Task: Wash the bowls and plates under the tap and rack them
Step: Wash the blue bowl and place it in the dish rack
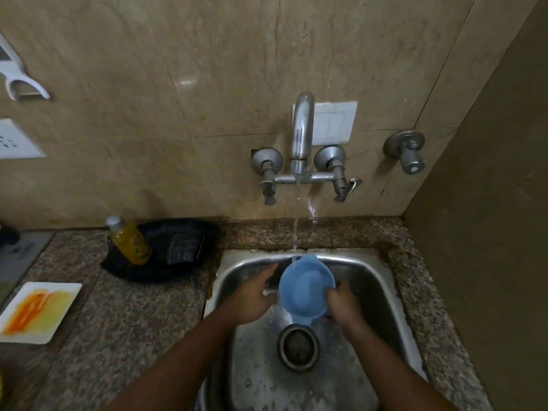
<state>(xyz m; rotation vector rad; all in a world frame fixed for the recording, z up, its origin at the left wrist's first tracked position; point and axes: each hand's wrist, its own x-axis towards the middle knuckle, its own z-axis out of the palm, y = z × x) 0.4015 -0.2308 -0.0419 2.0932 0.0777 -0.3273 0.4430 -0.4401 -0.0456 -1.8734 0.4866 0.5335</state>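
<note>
A small blue bowl (pixel 307 287) is tilted on its side over the steel sink (pixel 382 280), its hollow facing me. Water runs from the wall tap (pixel 302 134) and lands on the bowl's top rim. My right hand (pixel 344 304) grips the bowl's right edge. My left hand (pixel 256 295) sits just left of the bowl with fingers spread, holding nothing; I cannot tell whether it touches the rim. A white rectangular plate (pixel 38 311) smeared with orange and yellow lies on the counter at the left.
A black dish (pixel 181 268) behind the sink's left corner holds a yellow soap bottle (pixel 130 240) and a dark scrub pad (pixel 184 247). The drain (pixel 298 347) lies below the bowl. A side wall (pixel 489 232) closes in on the right. The granite counter (pixel 133 321) surrounds the sink.
</note>
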